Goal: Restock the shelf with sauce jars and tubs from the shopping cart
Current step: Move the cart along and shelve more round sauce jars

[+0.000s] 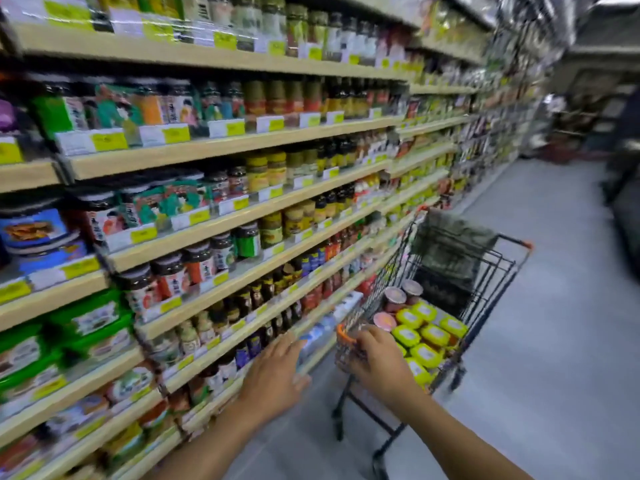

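Note:
A black wire shopping cart (pixel 491 271) stands in the aisle beside the shelves. Inside it lie several tubs with yellow-green lids (pixel 427 336) and a few jars with pinkish lids (pixel 394 297). My right hand (pixel 375 358) grips the cart's near rim by its orange corner. My left hand (pixel 273 372) hovers flat with fingers spread in front of the lower shelves (pixel 242 344), holding nothing. The whole view is blurred by motion.
Long wooden shelves (pixel 221 147) packed with sauce jars, bottles and green tubs (pixel 90 317) fill the left side. A dark folded cloth or bag (pixel 450 251) sits in the cart's far end. Grey aisle floor (pixel 554 341) stretches to the right.

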